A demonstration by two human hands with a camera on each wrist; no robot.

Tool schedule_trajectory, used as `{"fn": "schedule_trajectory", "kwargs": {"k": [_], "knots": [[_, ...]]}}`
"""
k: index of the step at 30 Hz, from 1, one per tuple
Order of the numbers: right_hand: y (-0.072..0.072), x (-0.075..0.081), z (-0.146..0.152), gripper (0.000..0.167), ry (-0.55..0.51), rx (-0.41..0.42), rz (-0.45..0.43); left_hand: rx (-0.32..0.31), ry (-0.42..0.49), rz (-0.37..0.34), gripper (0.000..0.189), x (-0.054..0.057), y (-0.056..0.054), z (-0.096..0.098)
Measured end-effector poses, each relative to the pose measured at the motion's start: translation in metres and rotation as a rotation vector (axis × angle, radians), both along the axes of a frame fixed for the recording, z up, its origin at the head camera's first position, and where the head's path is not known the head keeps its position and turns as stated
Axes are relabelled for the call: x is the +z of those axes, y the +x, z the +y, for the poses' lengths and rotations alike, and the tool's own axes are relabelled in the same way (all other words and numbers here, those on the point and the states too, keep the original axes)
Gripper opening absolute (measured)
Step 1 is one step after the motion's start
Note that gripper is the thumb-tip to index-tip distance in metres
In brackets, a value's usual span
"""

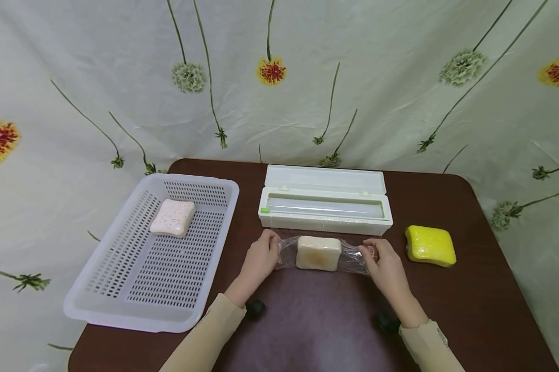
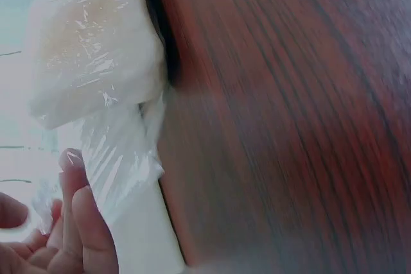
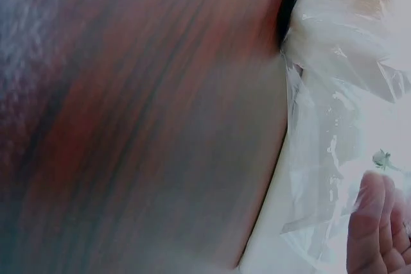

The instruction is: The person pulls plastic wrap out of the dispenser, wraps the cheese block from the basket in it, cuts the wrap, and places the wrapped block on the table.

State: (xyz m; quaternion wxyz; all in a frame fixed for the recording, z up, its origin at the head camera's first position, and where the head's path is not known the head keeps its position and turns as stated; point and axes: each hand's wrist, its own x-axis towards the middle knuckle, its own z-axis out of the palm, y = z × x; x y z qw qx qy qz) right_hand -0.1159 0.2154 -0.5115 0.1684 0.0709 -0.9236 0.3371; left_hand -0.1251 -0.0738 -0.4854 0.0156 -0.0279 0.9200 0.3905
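Block [image 1: 319, 254] in clear film [image 1: 287, 251], between left hand [image 1: 260, 256] and right hand [image 1: 388, 268].

Nearest, beige sleeves [image 1: 210, 330] reach in over a dark brown table [image 1: 488, 310]. Each hand pinches a gathered end of the film between thumb and curled fingers, one on either side of the block, which is cream with a brownish patch on its face; whether its underside touches the table cannot be told. At left, a white perforated basket [image 1: 130, 319] holds a speckled pale block [image 1: 172, 217]; at right lies a glossy yellow block [image 1: 430, 245]. Just beyond the hands stands a white box [image 1: 326, 225], its lid [image 1: 326, 179] open at the back, a roll [image 1: 326, 207] inside. Farthest, flower-printed cloth [image 1: 377, 46] hangs in folds.
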Motion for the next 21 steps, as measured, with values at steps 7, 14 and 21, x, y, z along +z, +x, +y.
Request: {"fn": "schedule_trajectory", "kwargs": {"k": [7, 14, 21], "knots": [[-0.006, -0.002, 0.001, 0.036, -0.028, -0.018, -0.036, -0.046, 0.024, 0.022, 0.027, -0.003, -0.002, 0.000], [-0.018, -0.005, -0.002, 0.027, -0.098, -0.120, -0.110, 0.059, 0.066, 0.114, 0.012, -0.015, -0.015, 0.003], [-0.031, -0.004, -0.005, 0.033, -0.216, -0.210, -0.265, 0.188, 0.056, 0.083, 0.018, -0.019, -0.026, 0.002]]}}
